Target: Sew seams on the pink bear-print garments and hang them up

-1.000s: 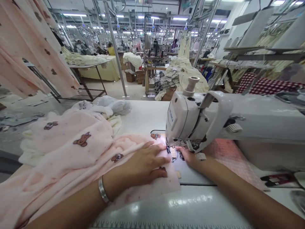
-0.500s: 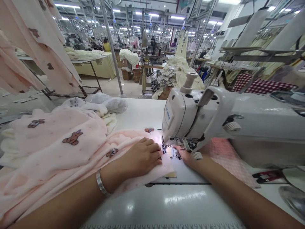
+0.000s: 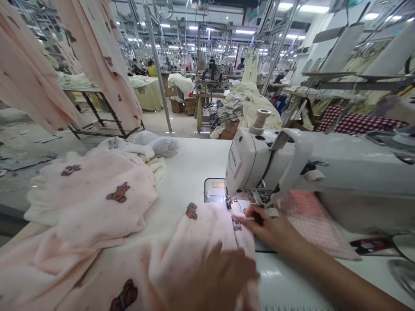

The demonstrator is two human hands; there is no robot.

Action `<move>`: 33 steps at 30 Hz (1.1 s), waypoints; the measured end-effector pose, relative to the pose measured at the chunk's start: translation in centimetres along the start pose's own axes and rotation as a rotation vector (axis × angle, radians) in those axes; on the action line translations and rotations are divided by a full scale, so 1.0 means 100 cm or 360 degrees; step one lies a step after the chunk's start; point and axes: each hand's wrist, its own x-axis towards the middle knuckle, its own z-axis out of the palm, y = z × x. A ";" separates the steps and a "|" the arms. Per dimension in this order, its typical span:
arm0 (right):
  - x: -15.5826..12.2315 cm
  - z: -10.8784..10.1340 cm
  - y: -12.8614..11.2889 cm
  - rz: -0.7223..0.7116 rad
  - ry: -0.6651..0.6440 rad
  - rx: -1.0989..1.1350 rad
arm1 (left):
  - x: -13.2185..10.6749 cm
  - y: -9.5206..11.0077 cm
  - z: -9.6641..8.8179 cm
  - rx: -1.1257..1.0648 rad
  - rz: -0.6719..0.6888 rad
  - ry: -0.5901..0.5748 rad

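Pale pink fleece fabric (image 3: 204,242) printed with brown bears lies on the white table, its far edge close to the needle area of a white sewing machine (image 3: 248,162). My right hand (image 3: 267,224) is beside the presser foot, its thumb and forefinger closed on the fabric's right edge near a small bear print. Nearer to me, my left hand (image 3: 223,276) rests over the same fabric. Motion blurs it, so its fingers cannot be made out. The machine's lamp lights the fabric edge below the needle.
More bear-printed fabric (image 3: 97,190) is heaped on the table's left side. Pink checked cloth (image 3: 314,220) lies under the machine arm, with a dark and red tool (image 3: 371,245) beside it. Pink fabric (image 3: 103,56) hangs at upper left. Thread cones (image 3: 343,47) stand at right.
My left hand has moved down toward me from beside the needle. The fabric has shifted toward me, uncovering the plate left of the needle. My right hand now pinches the fabric's edge.
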 end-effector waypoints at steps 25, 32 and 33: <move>-0.035 -0.012 -0.004 -0.0638 -0.0437 -0.0461 | 0.040 -0.055 -0.002 0.0110 0.0136 -0.0113; -0.017 -0.014 0.007 -0.0487 -0.0464 -0.0433 | 0.055 -0.066 -0.002 0.0156 0.0111 -0.0081; -0.014 -0.014 0.008 -0.0470 -0.0439 -0.0429 | 0.056 -0.067 -0.001 0.0154 0.0086 -0.0065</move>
